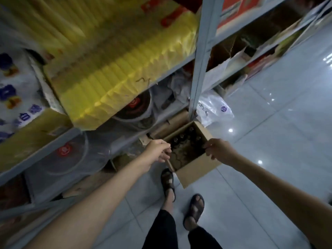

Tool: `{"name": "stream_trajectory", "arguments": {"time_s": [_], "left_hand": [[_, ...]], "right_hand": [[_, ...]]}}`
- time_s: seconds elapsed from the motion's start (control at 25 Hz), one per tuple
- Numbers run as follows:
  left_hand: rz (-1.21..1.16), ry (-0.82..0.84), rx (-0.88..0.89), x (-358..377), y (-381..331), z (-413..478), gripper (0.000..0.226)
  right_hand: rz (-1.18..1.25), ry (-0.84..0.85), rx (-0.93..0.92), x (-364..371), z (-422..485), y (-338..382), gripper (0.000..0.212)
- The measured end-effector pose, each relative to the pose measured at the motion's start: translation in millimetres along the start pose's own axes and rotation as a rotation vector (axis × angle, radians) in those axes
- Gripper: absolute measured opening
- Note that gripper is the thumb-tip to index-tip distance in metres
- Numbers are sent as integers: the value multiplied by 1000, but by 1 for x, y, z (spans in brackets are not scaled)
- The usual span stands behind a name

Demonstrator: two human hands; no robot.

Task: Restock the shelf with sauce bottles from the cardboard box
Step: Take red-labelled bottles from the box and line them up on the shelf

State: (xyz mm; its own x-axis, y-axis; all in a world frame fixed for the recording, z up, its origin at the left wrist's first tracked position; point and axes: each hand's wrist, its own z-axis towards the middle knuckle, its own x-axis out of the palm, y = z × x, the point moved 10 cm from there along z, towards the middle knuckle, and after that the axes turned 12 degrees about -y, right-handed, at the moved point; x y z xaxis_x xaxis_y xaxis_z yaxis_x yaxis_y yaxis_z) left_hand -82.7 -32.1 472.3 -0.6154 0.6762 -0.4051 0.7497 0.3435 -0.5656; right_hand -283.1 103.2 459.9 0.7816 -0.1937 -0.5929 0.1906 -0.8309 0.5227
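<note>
An open cardboard box (195,169) is held above the tiled floor, just in front of the grey metal shelf (197,72). Several dark sauce bottles (181,138) stand in its far half, caps up; the near half shows only the brown bottom. My left hand (158,151) grips the box's left rim. On the right rim my right hand (217,150) pinches the edge with fingers curled over it. Both arms reach down from the lower corners of the view.
Yellow wrapped packs (116,65) overhang the shelf at upper left. Round tubs with red labels (136,110) sit on lower shelves. A white plastic bag (213,108) lies by the shelf post. My sandalled feet (181,198) stand on the glossy floor tiles (269,123).
</note>
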Motion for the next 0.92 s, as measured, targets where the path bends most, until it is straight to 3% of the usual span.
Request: {"name": "stream_trajectory", "arguments": {"time_s": [0.12,0.2,0.32,0.4,0.56,0.68,0.8,0.92], "left_hand": [[-1,-43,-196,39,74,87,4],[53,-62,-297,76,138,166,24],[142,-81,-417,123,229,269,73],[164,-99,-446,146,271,319,85],[184,-176,-441,177,328,390,75],[281,-290,-448,175,342,402,63],[354,-286,-415,176,341,397,61],[385,-256,-400,173,338,399,62]], "right_hand": [[-183,-1,-46,53,66,-46,23],[-432,-38,-206,100,133,-81,29],[-843,-71,-567,184,223,-124,36],[-956,-100,-589,215,278,-151,38],[-1147,-195,-610,265,374,-175,34],[-1189,-169,-524,288,416,-190,32],[-1173,-175,-444,289,434,-194,30],[-1264,-144,-561,287,428,-182,27]]}}
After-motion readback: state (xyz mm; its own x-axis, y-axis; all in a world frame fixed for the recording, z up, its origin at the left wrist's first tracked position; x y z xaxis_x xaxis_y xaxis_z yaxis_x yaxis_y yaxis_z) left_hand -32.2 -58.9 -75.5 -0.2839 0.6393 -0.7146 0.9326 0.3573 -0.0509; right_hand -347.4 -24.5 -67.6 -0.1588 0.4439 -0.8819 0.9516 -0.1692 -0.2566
